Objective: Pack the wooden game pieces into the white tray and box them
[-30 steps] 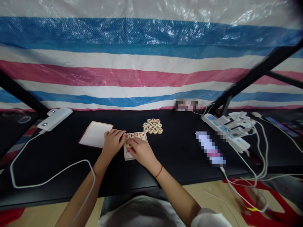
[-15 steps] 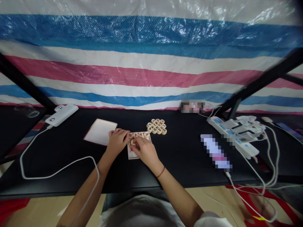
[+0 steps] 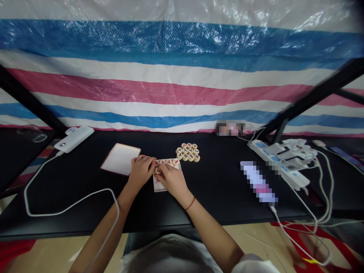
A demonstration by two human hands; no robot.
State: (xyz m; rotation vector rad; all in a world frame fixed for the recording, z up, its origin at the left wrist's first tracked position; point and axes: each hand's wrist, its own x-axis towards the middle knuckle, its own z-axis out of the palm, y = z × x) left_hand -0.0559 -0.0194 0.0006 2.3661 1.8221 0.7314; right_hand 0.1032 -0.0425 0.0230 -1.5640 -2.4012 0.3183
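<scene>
White and shallow, an open box (image 3: 158,188) sits on a black table (image 3: 222,182), a row of red-marked round pieces (image 3: 168,162) running left to right along its far wall. Just nearer than the left end of that row, inside the box, lies one cream disc (image 3: 157,170), round, so with no long axis. The right hand (image 3: 174,179) reaches over the box's right side, thumb and forefinger bent at the disc's right edge; they touch it, but I cannot tell whether they pinch or only press. The disc is thus just left of those fingertips. The left hand (image 3: 141,169) is also close, its fingers curled at the box's far left corner; their hold is unclear. Left of the box lies a pale lid (image 3: 119,159); beyond its far right corner, more discs (image 3: 188,151) cluster.
</scene>
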